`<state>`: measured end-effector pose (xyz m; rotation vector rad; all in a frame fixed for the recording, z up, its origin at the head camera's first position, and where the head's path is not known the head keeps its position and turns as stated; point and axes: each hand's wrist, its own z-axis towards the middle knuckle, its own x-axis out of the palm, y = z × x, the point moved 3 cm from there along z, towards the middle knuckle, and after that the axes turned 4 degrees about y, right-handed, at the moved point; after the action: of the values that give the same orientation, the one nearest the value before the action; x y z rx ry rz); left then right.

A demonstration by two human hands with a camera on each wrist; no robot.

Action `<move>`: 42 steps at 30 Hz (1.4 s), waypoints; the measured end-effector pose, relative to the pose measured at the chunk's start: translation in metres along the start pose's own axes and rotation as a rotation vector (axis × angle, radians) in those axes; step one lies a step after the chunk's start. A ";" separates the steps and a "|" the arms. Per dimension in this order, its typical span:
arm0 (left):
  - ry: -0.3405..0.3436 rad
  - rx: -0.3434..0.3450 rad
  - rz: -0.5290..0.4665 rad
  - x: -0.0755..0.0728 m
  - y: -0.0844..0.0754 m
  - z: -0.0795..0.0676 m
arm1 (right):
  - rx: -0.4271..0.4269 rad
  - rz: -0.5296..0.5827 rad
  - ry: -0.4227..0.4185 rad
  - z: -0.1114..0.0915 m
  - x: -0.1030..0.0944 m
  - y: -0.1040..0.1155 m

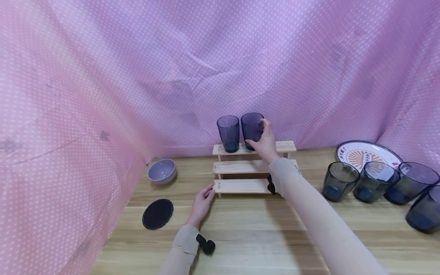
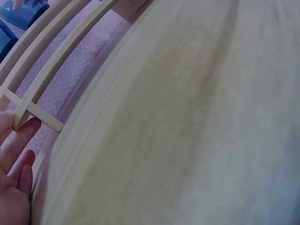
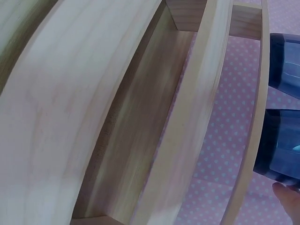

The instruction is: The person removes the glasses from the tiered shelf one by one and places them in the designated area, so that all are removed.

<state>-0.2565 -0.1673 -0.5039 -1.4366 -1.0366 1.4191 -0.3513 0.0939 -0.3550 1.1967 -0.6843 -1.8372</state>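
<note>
A three-tier wooden rack [image 1: 240, 186] stands against the pink cloth. My right hand [image 1: 267, 144] grips a dark tinted glass [image 1: 251, 130] upright on the top tier, thumb on the near side and fingers round its right. A matching glass [image 1: 228, 131] stands just to its left on the same tier. At the rack's lower left corner, my left hand [image 1: 201, 204] pinches the end of the bottom tier; the left wrist view has its thumb above the board and a finger [image 2: 21, 140] below. Only a fingertip of the right hand shows in the right wrist view, beside the glass base [image 3: 281, 150].
Several more tinted glasses [image 1: 340, 181] stand at the right, before a patterned plate [image 1: 343, 147] near the cloth. At the left are a small lilac bowl [image 1: 162, 171] and a round black mat [image 1: 157, 214]. Pink dotted cloth [image 1: 172, 57] hangs behind the wooden table [image 1: 240, 236].
</note>
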 end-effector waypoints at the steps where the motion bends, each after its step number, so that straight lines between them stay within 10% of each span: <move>1: 0.003 0.000 0.000 0.000 0.000 -0.001 | 0.004 0.002 -0.003 -0.001 0.000 0.000; 12: 0.010 -0.012 0.007 0.001 0.002 0.001 | -0.016 -0.006 -0.050 -0.006 0.001 -0.003; 24: 0.010 0.007 0.015 -0.002 -0.036 -0.017 | -0.038 -0.022 -0.021 -0.008 -0.008 -0.002; 42: 0.000 -0.005 0.006 -0.001 -0.002 0.007 | -0.075 0.099 0.009 -0.018 -0.036 0.008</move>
<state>-0.2630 -0.1674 -0.5013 -1.4442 -1.0372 1.4215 -0.3241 0.1208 -0.3391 1.1020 -0.6525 -1.7587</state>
